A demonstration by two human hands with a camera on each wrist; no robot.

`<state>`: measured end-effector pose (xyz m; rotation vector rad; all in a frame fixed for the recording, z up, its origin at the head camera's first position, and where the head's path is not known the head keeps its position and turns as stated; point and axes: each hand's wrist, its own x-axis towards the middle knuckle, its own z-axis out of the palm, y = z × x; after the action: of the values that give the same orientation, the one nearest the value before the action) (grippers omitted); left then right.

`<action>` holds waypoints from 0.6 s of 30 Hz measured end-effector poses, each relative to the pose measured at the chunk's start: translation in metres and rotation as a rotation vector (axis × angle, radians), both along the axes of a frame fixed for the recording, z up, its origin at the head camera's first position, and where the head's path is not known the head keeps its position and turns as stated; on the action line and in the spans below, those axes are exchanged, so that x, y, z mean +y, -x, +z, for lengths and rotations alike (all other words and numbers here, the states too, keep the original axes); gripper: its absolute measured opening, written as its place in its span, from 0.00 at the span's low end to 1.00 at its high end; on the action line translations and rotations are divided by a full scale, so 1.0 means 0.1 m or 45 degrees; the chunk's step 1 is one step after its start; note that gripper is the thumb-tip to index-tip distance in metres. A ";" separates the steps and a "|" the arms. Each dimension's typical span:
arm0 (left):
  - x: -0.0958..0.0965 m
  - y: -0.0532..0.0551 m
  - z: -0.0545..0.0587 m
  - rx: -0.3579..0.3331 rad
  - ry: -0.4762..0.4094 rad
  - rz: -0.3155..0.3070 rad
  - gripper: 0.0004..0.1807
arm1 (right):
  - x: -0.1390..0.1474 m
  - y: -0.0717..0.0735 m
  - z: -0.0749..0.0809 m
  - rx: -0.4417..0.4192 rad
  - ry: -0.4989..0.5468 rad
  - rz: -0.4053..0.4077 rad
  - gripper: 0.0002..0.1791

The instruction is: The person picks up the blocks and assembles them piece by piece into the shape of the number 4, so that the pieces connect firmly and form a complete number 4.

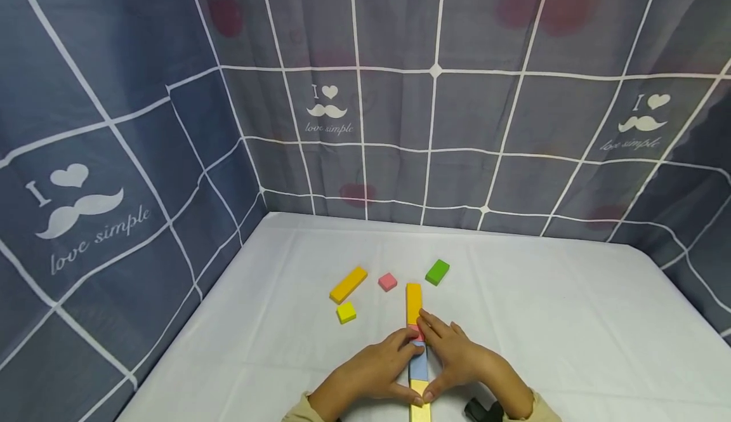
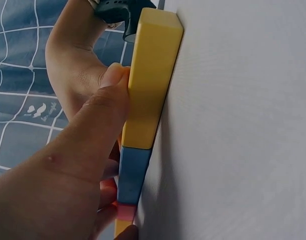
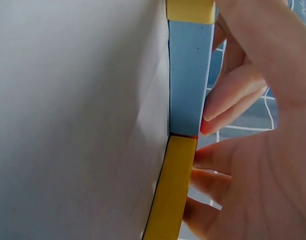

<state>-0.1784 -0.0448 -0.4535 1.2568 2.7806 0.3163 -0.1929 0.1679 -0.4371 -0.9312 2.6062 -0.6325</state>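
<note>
In the head view, a straight row of blocks runs away from the person: a light yellow block (image 1: 421, 391) nearest, then a blue block (image 1: 419, 367), a pink block (image 1: 419, 333) and an orange block (image 1: 414, 303) at the far end. My left hand (image 1: 374, 368) lies along the left side, fingertips at the pink and blue blocks, thumb on the light yellow one. From the right side my right hand (image 1: 459, 358) touches the row, its fingertips by the orange and pink blocks and its thumb by the yellow. In the left wrist view, the row's blocks (image 2: 153, 85) stand end to end.
Left of the row's far end lie a loose orange block (image 1: 348, 284), a small yellow block (image 1: 346, 312) and a small pink block (image 1: 388, 282). A green block (image 1: 437, 272) lies farther right. A black wrist device (image 1: 482, 410) shows by the right wrist. Gridded curtains (image 1: 394, 111) surround the white table (image 1: 571, 320).
</note>
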 end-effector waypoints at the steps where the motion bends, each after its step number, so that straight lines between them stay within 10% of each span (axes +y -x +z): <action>1: 0.00 0.00 -0.01 0.000 0.002 0.005 0.43 | 0.00 0.00 -0.01 0.004 -0.003 0.000 0.67; 18: -0.01 0.00 -0.03 0.082 -0.046 -0.051 0.41 | 0.00 0.01 -0.02 0.013 -0.036 0.011 0.66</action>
<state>-0.1788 -0.0454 -0.4567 1.3520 2.8112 0.3302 -0.1936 0.1678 -0.4387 -0.9388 2.6118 -0.5887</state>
